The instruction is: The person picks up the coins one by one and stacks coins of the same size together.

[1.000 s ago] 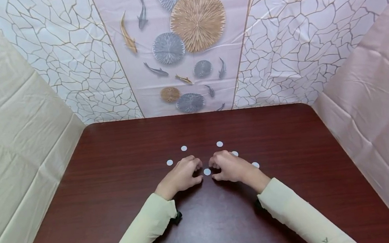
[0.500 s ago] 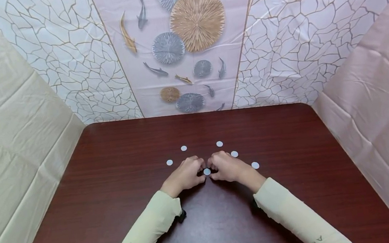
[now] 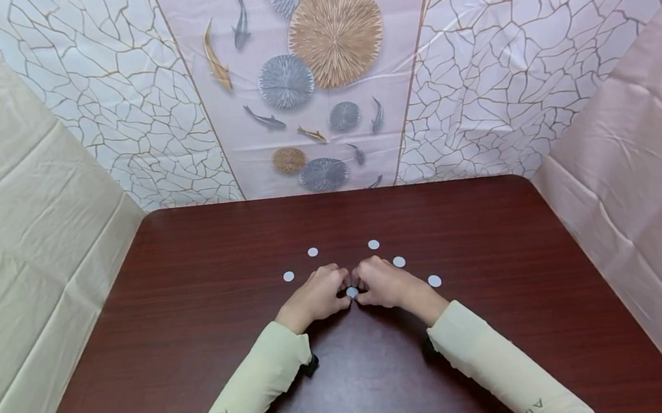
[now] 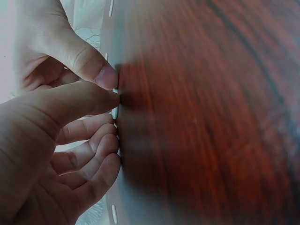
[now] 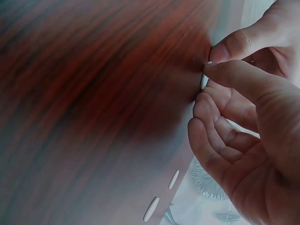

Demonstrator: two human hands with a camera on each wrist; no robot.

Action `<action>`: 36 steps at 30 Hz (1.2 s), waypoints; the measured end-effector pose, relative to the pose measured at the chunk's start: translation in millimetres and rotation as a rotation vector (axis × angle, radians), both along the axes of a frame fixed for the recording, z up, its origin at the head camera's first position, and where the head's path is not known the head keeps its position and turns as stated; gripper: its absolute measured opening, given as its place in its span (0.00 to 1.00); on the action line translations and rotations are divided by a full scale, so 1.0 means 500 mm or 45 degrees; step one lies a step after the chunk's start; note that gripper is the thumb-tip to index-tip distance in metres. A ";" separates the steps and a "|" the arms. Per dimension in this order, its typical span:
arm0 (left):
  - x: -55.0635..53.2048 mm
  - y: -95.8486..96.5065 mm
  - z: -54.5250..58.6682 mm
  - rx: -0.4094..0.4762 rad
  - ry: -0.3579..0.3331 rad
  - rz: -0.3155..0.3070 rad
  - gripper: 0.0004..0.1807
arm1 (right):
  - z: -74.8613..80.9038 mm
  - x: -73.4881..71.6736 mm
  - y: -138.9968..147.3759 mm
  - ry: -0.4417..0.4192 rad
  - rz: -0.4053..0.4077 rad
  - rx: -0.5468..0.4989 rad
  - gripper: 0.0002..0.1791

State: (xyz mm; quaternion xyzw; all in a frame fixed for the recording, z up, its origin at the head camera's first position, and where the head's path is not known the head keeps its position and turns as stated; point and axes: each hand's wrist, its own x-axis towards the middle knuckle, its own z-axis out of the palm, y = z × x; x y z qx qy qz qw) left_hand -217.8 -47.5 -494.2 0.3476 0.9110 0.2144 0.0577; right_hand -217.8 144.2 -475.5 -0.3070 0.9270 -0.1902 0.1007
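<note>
A small flat white disc [image 3: 352, 292] lies on the dark red wood table, between my two hands. My left hand [image 3: 317, 293] pinches it from the left, fingers curled, thumb at the near edge. From the right, my right hand [image 3: 387, 283] holds the same disc between thumb and fingertips. In the left wrist view, part of the disc [image 4: 115, 113] shows between the thumb and fingers. The right wrist view shows its thin edge [image 5: 204, 82] next to the thumb. Fingers and thumbs hide the rest of it.
More white discs lie around the hands: one at the back left [image 3: 312, 252], one farther left [image 3: 288, 276], one at the back right [image 3: 373, 244], and two beside the right hand [image 3: 399, 261]. Patterned cloth [image 3: 322, 132] hangs behind the table [image 3: 235, 383], with plain cloth along both sides.
A second ago both hands stood slightly apart from the middle disc. They have moved inward, the left to the right and the right to the left, and now pinch it. The other discs have stayed put.
</note>
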 end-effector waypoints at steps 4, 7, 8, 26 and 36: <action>0.002 0.001 0.005 0.004 -0.014 -0.005 0.06 | -0.003 0.002 -0.002 0.008 0.001 -0.008 0.04; 0.002 0.001 0.007 0.009 -0.023 -0.009 0.06 | -0.004 0.003 -0.002 0.002 -0.014 -0.011 0.04; 0.002 0.000 0.007 0.009 -0.025 -0.009 0.05 | -0.004 0.004 -0.003 -0.001 -0.016 -0.013 0.04; 0.016 -0.020 0.002 -0.032 -0.001 0.014 0.06 | -0.001 0.016 -0.030 0.010 -0.001 0.016 0.08; 0.032 -0.047 0.000 -0.017 0.020 0.018 0.08 | -0.001 0.025 -0.052 0.035 0.086 -0.014 0.12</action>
